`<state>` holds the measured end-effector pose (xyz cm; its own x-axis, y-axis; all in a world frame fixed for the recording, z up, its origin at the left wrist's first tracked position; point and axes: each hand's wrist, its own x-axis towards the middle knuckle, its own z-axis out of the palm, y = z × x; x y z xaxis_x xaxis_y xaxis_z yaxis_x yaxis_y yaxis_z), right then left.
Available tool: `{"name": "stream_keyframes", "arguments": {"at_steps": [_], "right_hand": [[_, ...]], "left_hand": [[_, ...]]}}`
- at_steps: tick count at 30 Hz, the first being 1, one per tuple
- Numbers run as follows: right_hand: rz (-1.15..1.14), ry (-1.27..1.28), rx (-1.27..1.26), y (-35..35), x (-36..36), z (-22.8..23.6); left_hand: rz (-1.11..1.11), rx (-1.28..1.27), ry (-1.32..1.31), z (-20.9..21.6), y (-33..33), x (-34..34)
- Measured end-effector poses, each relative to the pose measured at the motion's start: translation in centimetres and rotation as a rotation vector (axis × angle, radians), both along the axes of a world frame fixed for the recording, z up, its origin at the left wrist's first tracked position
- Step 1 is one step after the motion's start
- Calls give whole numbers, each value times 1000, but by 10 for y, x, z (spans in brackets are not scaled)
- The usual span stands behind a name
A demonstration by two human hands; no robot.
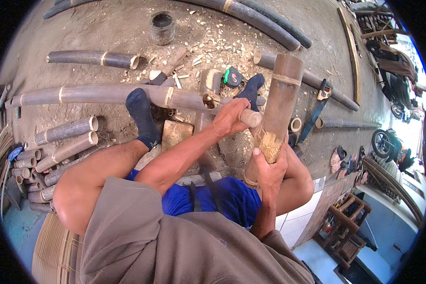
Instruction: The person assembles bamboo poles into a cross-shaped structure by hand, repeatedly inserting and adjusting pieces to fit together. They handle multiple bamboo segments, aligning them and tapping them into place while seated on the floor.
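Thick bamboo section [285,90]: skin smooth, dull sheen; scraped patch [271,147] on it rough, fibrous. Just left of section, tool handle [251,118]: wood, smooth-looking, matt. Farther left of section, long bamboo pole [113,93]: smooth, faintly glossy. Left of section, nearer than most of pole, tape measure [233,77]: plastic case. Right of section, saw [313,116]: metal blade, dull. Around section, ground [329,52]: rough, matt. Below section, shorts [236,196], shirt [189,246]: matt cloth. Lower right of section, tiles [302,211]: smooth, glossy.
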<state>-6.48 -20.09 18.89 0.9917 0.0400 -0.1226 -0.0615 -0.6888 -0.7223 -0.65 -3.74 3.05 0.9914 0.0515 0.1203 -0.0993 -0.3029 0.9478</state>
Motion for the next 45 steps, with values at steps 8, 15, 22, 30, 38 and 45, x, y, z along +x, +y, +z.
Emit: {"name": "stream_keyframes", "arguments": {"at_steps": [8, 15, 22, 30, 38, 45], "right_hand": [[4, 91, 34, 0, -10, 10], [-2, -38, 179, 4, -18, -22], [103, -153, -11, -6, -1, -32], [82, -102, -23, 9, 21, -25], [21, -117, 68, 5, 26, -9], [45, -200, 147, 3, 26, -8]], "left_hand": [[-126, 63, -105, -21, 21, 6], [-141, -6, -188, -26, 27, 6], [-91, -38, -168, -40, 29, 4], [12, -132, 43, -27, 39, 21], [-11, -29, -4, -2, 5, 7], [-23, -19, 6, -13, 21, 15]]}}
